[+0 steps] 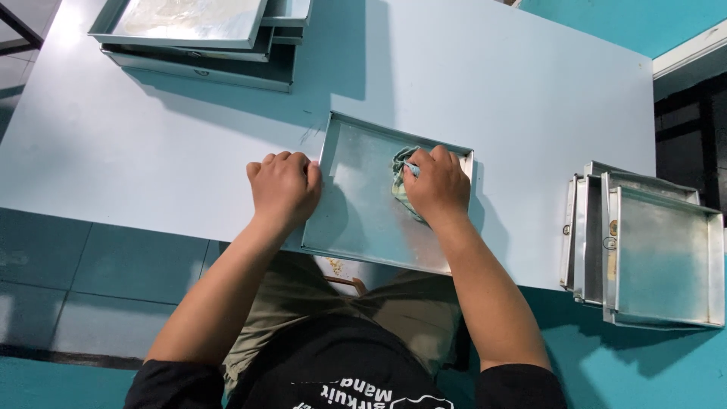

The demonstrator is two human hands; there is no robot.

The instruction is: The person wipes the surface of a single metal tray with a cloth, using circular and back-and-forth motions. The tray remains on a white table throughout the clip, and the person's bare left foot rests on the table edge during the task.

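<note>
pale blue table (469,83) over teal floor, pan stacks far left and right. i see metal tray (363,220) at near edge; left hand (284,185) fingers curled, bracing rim; right hand (438,185) clenched on crumpled cloth (401,182), pressing it inside tray.

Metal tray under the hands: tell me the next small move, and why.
Probably sweep the cloth toward the tray's near-left part. The right hand presses the cloth at the far right of the metal tray, the left hand steadies its left rim, and most of the tray floor lies beyond the cloth.
</note>
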